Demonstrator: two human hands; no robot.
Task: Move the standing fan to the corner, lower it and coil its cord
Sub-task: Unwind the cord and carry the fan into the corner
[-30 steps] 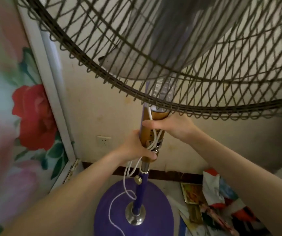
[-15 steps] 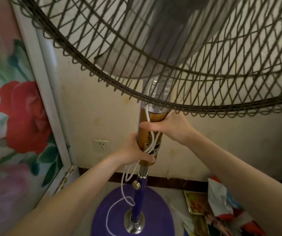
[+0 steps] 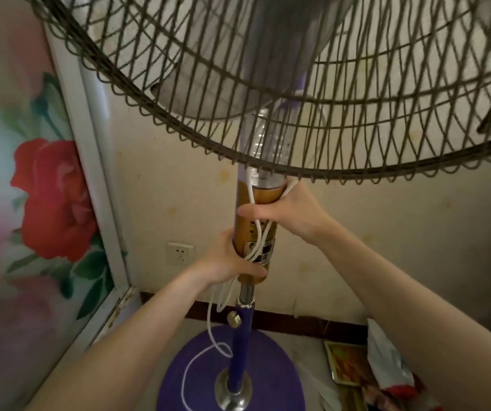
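The standing fan stands in the room corner, its wire grille (image 3: pixel 268 84) filling the top of the view. Below it runs a golden control column (image 3: pixel 260 194), then a purple pole (image 3: pixel 240 345) with a brass knob (image 3: pixel 234 318), down to a round purple base (image 3: pixel 271 369). My left hand (image 3: pixel 232 262) grips the column's lower end. My right hand (image 3: pixel 288 209) wraps the column higher up, pinning the white cord (image 3: pixel 256 241) against it. The cord's loose end loops (image 3: pixel 200 360) onto the base.
A wall socket (image 3: pixel 180 253) sits left of the pole. A rose-printed panel (image 3: pixel 45 197) with a white frame (image 3: pixel 96 173) closes the left side. Papers, a picture and bags (image 3: pixel 380 375) litter the floor right of the base.
The fan and both hands sit slightly further right and higher in view as my head shifted. My right hand has slid a little up the column, holding cord strands.
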